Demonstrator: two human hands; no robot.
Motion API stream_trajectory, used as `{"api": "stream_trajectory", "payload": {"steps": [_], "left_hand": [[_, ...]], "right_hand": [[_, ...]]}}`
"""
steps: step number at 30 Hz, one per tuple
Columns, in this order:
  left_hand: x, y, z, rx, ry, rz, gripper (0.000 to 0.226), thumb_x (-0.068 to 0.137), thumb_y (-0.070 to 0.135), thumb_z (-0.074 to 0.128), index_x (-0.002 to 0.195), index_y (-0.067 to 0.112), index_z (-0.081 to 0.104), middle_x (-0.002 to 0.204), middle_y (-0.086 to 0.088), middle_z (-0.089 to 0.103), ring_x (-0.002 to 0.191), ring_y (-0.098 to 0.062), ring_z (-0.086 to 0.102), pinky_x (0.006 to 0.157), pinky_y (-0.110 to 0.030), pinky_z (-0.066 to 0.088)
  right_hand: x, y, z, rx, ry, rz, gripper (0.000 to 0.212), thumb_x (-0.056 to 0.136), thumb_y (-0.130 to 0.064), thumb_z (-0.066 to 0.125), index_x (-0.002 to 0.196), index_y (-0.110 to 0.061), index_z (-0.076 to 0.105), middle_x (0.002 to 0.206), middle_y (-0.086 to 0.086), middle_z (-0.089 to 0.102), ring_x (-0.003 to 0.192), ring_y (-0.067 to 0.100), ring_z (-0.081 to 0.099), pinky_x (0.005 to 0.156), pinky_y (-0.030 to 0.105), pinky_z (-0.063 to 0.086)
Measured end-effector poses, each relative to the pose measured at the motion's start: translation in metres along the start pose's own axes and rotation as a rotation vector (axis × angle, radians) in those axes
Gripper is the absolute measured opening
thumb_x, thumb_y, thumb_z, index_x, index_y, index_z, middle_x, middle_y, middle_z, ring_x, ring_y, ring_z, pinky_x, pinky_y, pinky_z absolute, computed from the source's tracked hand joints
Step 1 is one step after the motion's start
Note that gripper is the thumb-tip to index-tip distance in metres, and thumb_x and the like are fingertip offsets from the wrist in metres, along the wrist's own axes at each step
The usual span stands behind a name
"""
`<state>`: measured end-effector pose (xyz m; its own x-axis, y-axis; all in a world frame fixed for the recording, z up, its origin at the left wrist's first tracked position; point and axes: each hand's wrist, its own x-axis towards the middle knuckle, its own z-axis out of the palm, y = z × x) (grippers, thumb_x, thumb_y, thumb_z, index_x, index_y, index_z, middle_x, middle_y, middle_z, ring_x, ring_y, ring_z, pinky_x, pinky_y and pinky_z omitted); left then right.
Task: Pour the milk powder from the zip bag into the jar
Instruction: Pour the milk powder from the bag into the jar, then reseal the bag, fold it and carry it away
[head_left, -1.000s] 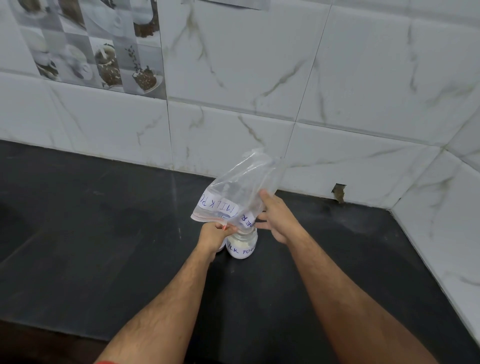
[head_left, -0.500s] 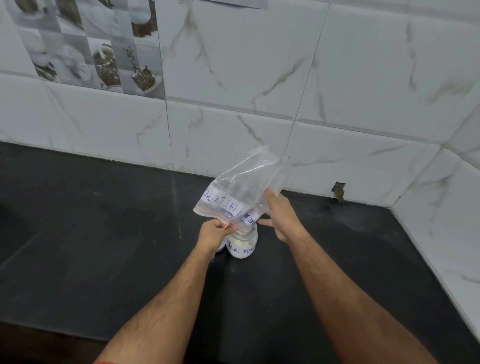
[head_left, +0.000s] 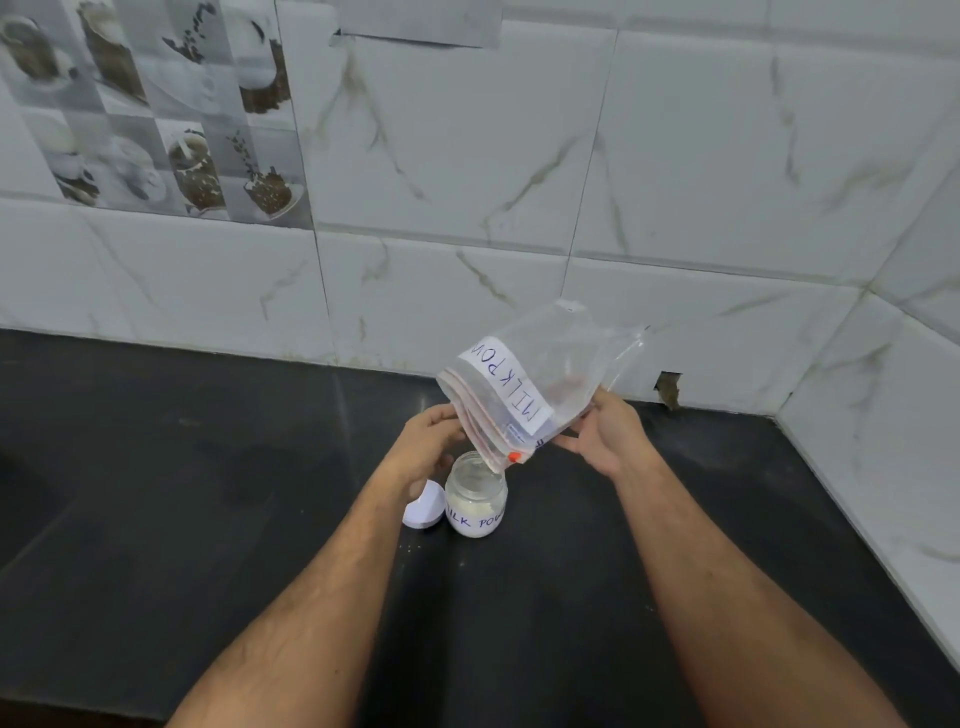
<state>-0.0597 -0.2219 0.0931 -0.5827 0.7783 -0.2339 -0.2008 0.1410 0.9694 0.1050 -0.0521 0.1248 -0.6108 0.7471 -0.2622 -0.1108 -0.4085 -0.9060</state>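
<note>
A clear zip bag (head_left: 540, 374) with a white "MILK POW" label is held tilted above a small glass jar (head_left: 476, 499). The bag looks almost empty, and its zip corner with an orange slider hangs just over the jar's open mouth. The jar stands on the black counter (head_left: 208, 493), holds white powder and bears a handwritten label. My left hand (head_left: 428, 447) grips the bag's zip edge on the left. My right hand (head_left: 605, 434) pinches the bag's lower right side.
A white jar lid (head_left: 423, 506) leans against the jar's left side. A few white powder specks (head_left: 415, 545) lie on the counter in front. Marble-look tiled walls rise behind and at the right, meeting in a corner. A chipped hole (head_left: 667, 387) marks the back wall's base.
The bag has been lifted and turned, so its label faces up and the jar shows below. Both hands rose with it. The lid beside the jar has come into sight.
</note>
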Motion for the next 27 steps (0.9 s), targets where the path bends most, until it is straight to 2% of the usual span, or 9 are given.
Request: {"api": "stream_trajectory", "payload": {"steps": [4,7,9,11,15,19,23,25,27], "left_hand": [[0.009,0.021,0.017,-0.280,0.020,-0.102,0.032,0.097,0.024,0.039,0.095,0.012,0.068,0.076,-0.002,0.071,0.070,-0.018,0.062,0.069,-0.033,0.050],[0.019,0.028,0.028,-0.299,-0.089,-0.224,0.070,0.100,0.061,0.021,0.105,0.011,0.070,0.093,-0.009,0.076,0.088,-0.025,0.069,0.086,-0.039,0.053],[0.022,0.029,0.038,-0.230,-0.168,-0.273,0.091,0.090,0.079,0.014,0.106,0.011,0.072,0.096,-0.010,0.076,0.090,-0.024,0.072,0.081,-0.036,0.056],[0.026,0.027,0.048,-0.222,-0.210,-0.312,0.092,0.086,0.083,0.019,0.107,0.011,0.072,0.095,-0.009,0.076,0.087,-0.022,0.073,0.076,-0.034,0.057],[0.029,0.022,0.071,-0.153,-0.155,-0.334,0.046,0.094,0.060,0.052,0.096,0.017,0.070,0.082,0.000,0.073,0.074,-0.015,0.071,0.065,-0.029,0.057],[0.031,0.017,0.102,-0.205,-0.045,-0.295,0.022,0.097,0.034,0.059,0.095,0.015,0.070,0.075,-0.001,0.073,0.063,-0.013,0.068,0.059,-0.026,0.056],[0.038,0.014,0.128,-0.287,0.041,-0.198,0.014,0.100,0.025,0.055,0.103,0.018,0.067,0.081,0.001,0.072,0.061,-0.010,0.068,0.061,-0.026,0.057],[0.041,0.012,0.138,-0.315,0.077,-0.158,0.013,0.101,0.022,0.054,0.101,0.019,0.066,0.079,0.002,0.072,0.059,-0.008,0.067,0.057,-0.025,0.057],[0.043,0.010,0.148,-0.338,0.114,-0.134,0.013,0.101,0.021,0.054,0.103,0.018,0.066,0.080,0.001,0.072,0.060,-0.009,0.067,0.052,-0.023,0.056]], "right_hand": [[0.003,-0.011,-0.022,0.052,-0.032,0.057,0.039,0.101,-0.024,0.045,0.133,-0.011,0.061,0.127,0.014,0.069,0.116,0.036,0.066,0.100,0.057,0.050],[0.004,-0.015,-0.042,0.075,-0.025,0.100,0.039,0.105,-0.031,0.040,0.136,-0.016,0.058,0.129,0.011,0.069,0.117,0.035,0.066,0.093,0.055,0.054],[0.003,-0.017,-0.055,0.100,-0.023,0.110,0.039,0.105,-0.030,0.039,0.136,-0.015,0.058,0.129,0.011,0.069,0.116,0.034,0.067,0.088,0.053,0.057],[0.003,-0.018,-0.071,0.121,-0.019,0.107,0.040,0.104,-0.027,0.039,0.137,-0.014,0.058,0.130,0.013,0.068,0.116,0.035,0.067,0.087,0.052,0.057],[0.003,-0.016,-0.096,0.172,-0.015,0.131,0.042,0.101,-0.031,0.049,0.139,-0.015,0.059,0.136,0.014,0.064,0.125,0.038,0.061,0.104,0.060,0.046],[0.007,-0.017,-0.108,0.238,0.075,0.184,0.055,0.086,-0.042,0.073,0.135,-0.019,0.061,0.138,0.015,0.062,0.123,0.039,0.062,0.106,0.064,0.040],[0.010,-0.012,-0.129,0.233,0.158,0.280,0.100,0.067,-0.097,0.031,0.133,-0.028,0.062,0.130,0.018,0.067,0.120,0.045,0.063,0.105,0.065,0.042],[0.000,-0.014,-0.132,0.192,0.053,0.264,0.100,0.071,-0.094,0.035,0.135,-0.021,0.061,0.130,0.018,0.067,0.121,0.040,0.062,0.106,0.059,0.046],[-0.008,-0.018,-0.133,0.054,0.088,0.252,0.078,0.086,-0.073,0.052,0.132,-0.010,0.061,0.117,0.015,0.072,0.103,0.033,0.070,0.081,0.047,0.062]]}}
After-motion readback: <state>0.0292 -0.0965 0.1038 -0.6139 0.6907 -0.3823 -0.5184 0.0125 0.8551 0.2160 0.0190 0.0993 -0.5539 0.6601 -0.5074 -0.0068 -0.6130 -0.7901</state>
